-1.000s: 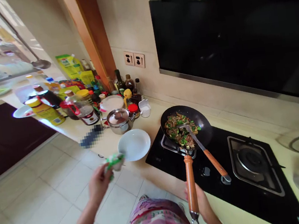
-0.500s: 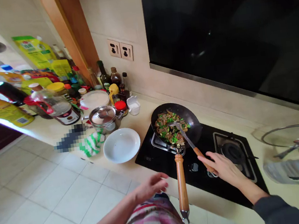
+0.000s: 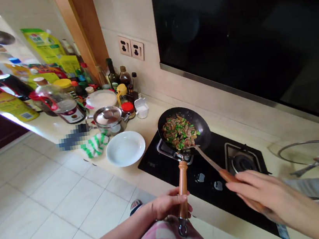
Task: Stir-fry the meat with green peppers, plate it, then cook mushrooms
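A dark wok (image 3: pixel 199 124) sits on the left burner, holding sliced meat with chopped greens (image 3: pixel 180 130). Its wooden handle (image 3: pixel 183 181) points toward me, and my left hand (image 3: pixel 170 204) is wrapped round it. In my right hand (image 3: pixel 263 192) is the wooden grip of a metal spatula (image 3: pixel 208 160). The spatula's blade rests at the near edge of the food, inside the wok. To the left of the stove lies a white plate (image 3: pixel 126 149) with nothing on it.
A black gas stove (image 3: pixel 166 169) spans the counter, its right burner (image 3: pixel 243 161) bare. Left stand a lidded steel pot (image 3: pixel 109 118), a green-striped cloth (image 3: pixel 95 144) and several bottles and jars. A glass lid (image 3: pixel 318 153) is at the right. A dark range hood (image 3: pixel 240 46) overhangs the back.
My left hand has closed round the wok's handle, where before it hovered beside it. My right hand has drawn the spatula toward me and right, to the wok's near side.
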Tool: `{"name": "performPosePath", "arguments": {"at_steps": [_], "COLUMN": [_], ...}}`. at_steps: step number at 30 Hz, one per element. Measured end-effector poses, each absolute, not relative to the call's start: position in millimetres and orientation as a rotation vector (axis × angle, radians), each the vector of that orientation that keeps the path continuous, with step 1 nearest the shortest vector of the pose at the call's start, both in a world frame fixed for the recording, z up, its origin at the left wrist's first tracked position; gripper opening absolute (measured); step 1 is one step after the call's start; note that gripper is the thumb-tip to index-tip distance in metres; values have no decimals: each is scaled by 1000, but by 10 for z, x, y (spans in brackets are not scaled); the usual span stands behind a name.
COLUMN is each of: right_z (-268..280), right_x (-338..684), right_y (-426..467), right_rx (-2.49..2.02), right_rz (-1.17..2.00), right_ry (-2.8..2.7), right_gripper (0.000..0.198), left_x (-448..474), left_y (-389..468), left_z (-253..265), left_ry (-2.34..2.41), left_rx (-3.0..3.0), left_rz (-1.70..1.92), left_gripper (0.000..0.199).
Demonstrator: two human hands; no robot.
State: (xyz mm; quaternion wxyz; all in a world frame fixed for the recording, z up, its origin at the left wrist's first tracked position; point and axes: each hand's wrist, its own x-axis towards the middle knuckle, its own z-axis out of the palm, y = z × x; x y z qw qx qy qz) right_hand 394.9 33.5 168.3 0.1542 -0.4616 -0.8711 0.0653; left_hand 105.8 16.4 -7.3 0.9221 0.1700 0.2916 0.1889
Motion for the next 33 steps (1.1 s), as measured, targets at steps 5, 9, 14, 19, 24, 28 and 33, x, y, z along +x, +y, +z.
{"name": "performPosePath", "arguments": {"at_steps": [5,9,14,19,24,28,33], "right_z": [1559,1823,1610,1347,1228,1207,1943], "right_x": [3548,3740,3635,3323,3218,3198,3134], "right_y": [958,1307,1615,1695,1569,1337,836], "right_rx": [-1246,-1644,-1832,-1583,-1263,-945,-935], "right_rz": [246,266,495,661,67,-36,-15], "right_ry": [-2648,-2158,-1403,-1536,-2249,-2623,-2734], "right_gripper": [30,26,27,32,25,28,29], "left_x": [1028,946,917,925,924,921,886], "left_y": [133,123,91,79,82,88,108], "left_z": [-41,-43,-133,-188,-233,-222,-190], "left_ry": [609,615,567,562,557,557,545], "left_rx": [412,438,455,469,486,505,503], "left_rz": [414,416,441,442,453,455,431], "left_gripper": [61,64,67,65,65,64,69]}}
